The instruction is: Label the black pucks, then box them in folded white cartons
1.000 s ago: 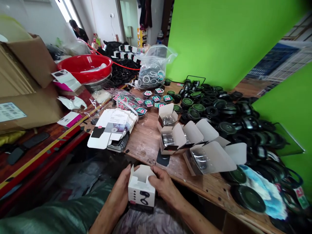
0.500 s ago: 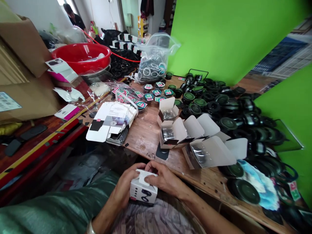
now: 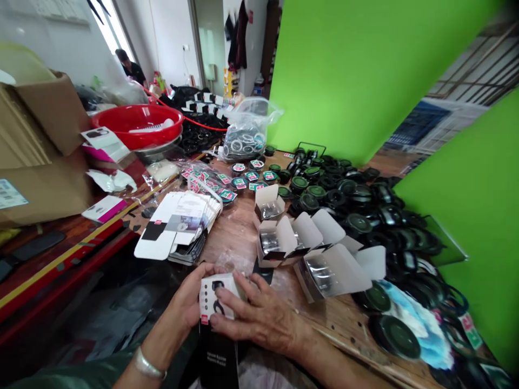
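Left hand [image 3: 188,298] curled around one end of a small white printed carton [image 3: 217,296], fingers closed firmly on its edge. Right hand [image 3: 259,316] across the other end, fingers [image 3: 239,309] long and nearly flat over the carton's printed face, with a firm hold on it. Carton tilted between both hands, just off the near edge of a scuffed wooden table [image 3: 231,237], not touching the wood. Directly below it, a black printed sleeve [image 3: 217,359] upright, its top hidden behind the hands, any join to the carton impossible to make out. Silver bangle [image 3: 150,364] on the left wrist. Ahead on the table, a flat stack of white-and-black carton blanks [image 3: 176,227] to the left, open cartons [image 3: 275,240] with shiny contents to the right, then a heap of round black lids [image 3: 357,216] with green centres. Farther off, a clear zip bag of rings [image 3: 247,132], a red plastic basin [image 3: 138,124], and another person [image 3: 130,67] in the background.
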The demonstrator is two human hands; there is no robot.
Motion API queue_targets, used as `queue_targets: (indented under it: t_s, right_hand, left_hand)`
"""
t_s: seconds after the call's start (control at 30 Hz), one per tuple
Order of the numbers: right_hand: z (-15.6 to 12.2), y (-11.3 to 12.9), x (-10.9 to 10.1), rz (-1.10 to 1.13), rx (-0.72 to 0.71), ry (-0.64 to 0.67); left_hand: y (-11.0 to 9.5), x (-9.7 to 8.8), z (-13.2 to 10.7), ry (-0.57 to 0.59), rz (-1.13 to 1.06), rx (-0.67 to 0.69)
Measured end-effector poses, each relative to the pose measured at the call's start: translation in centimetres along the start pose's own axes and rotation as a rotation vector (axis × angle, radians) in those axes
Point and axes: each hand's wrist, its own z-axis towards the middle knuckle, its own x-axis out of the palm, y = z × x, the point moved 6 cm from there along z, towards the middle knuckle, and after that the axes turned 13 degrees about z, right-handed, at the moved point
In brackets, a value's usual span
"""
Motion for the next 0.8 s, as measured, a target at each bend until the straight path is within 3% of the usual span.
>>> queue_targets:
  t_s: [0.03,0.1,0.17,0.23,0.3,0.37,0.43,0.57,0.63,0.73,0.8]
  right_hand:
    - [0.2,0.0,-0.4,-0.003,0.01,-0.023]
    - [0.6,-1.4,-1.7,0.111,0.229,-0.177]
    - [0.1,-3.8,-2.4,0.345,0.625,-0.375]
    - [-0.6,-5.3,-1.7,0.557,0.97,-0.479]
    - [-0.6,-5.6,-0.5,0.608,1.119,-0.447]
    - [-0.2,-5.4,0.4,0.53,1.1,-0.362]
    - [0.4,-5.0,0.8,0.45,0.982,-0.214]
    - [2.3,-5.2,-0.6,0.276,0.691,0.208]
    - [4.4,-7.2,-2.8,0.139,0.644,0.31]
    - [9.4,-12.8,-6.1,-0.08,0.638,0.253]
    - [13.0,-16.8,-6.3,-0.235,0.573,0.285]
  left_hand:
    - [-0.1,0.5,-0.1,0.039,0.011,-0.022]
    - [-0.6,0.9,-0.5,0.071,0.071,0.063]
    - [-1.2,0.7,-1.2,0.014,0.206,0.32]
    - [-1.6,0.4,-2.2,-0.107,0.424,0.632]
    - [-1.1,0.4,-2.7,-0.216,0.645,0.777]
    - [-0.4,0.3,-2.4,-0.279,0.79,0.78]
    - [-0.2,-0.2,-1.7,-0.331,0.851,0.725]
    - [-0.8,-1.8,-0.3,-0.469,0.837,0.643]
    - [-1.2,-2.3,0.4,-0.506,0.813,0.658]
    - [-1.1,-2.6,1.7,-0.511,0.834,0.654]
    - [-0.5,-2.9,2.8,-0.51,0.863,0.595]
